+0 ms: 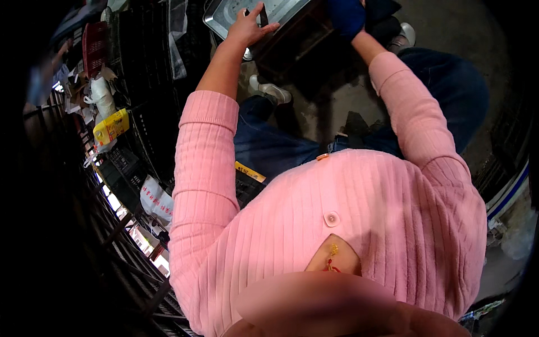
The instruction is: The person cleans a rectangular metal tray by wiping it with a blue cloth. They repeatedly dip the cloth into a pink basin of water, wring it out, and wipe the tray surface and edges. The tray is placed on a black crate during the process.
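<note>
My left hand (251, 28) is over the near edge of a shallow metal tray (227, 11) at the top of the view. Its index finger points up and its thumb reaches right. A small dark strip-like thing (264, 16) shows on both sides of the index finger, seemingly held in the hand; its kind is unclear. Beside the tray's right end, a blue glove or cloth (343, 17) covers most of my right hand (359, 35). The picture's upper edge cuts off its fingers. Below the tray is a dark box-like stand (295, 53).
Dark plastic crates (137, 62) stack along the left, with a dark red basket (94, 48), a yellow container (111, 128) and a white printed bag (156, 199). My light shoes (271, 91) rest on the grey floor (449, 31) around the stand.
</note>
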`<state>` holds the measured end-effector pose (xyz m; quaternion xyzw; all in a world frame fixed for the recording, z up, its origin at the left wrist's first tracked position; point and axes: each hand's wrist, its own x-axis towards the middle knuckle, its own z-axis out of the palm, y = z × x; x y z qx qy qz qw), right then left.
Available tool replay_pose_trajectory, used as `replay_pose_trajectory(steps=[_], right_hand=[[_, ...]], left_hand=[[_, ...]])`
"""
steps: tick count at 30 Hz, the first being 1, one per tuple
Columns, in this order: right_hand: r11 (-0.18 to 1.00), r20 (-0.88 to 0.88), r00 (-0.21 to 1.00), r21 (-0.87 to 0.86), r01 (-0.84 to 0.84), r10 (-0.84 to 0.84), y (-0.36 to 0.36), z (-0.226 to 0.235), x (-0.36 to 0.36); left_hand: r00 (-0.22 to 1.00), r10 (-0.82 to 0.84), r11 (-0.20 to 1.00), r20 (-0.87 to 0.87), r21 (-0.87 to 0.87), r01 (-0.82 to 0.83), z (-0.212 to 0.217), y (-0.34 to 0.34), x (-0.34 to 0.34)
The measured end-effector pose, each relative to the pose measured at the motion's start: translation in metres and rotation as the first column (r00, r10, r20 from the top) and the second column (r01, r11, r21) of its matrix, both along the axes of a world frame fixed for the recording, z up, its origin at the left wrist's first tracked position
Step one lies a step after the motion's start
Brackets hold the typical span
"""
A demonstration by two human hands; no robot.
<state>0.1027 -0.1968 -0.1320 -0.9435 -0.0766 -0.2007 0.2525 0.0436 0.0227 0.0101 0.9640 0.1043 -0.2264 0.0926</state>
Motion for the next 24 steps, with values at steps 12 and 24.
replay_pose_trajectory(steps=[12, 24], right_hand=[[0.740, -0.181, 0.823, -0.364, -0.565, 0.539, 0.077, 0.034, -0.131], [0.622, -0.297, 0.743, -0.411, -0.666, 0.600, 0.053, 0.003, -0.106]], left_hand=[[0.998, -0.055, 0.988, -0.021, 0.147, 0.058, -0.013, 0.006, -0.001], [0.997, -0.079, 0.992, -0.001, 0.096, 0.078, -0.024, 0.018, 0.003]])
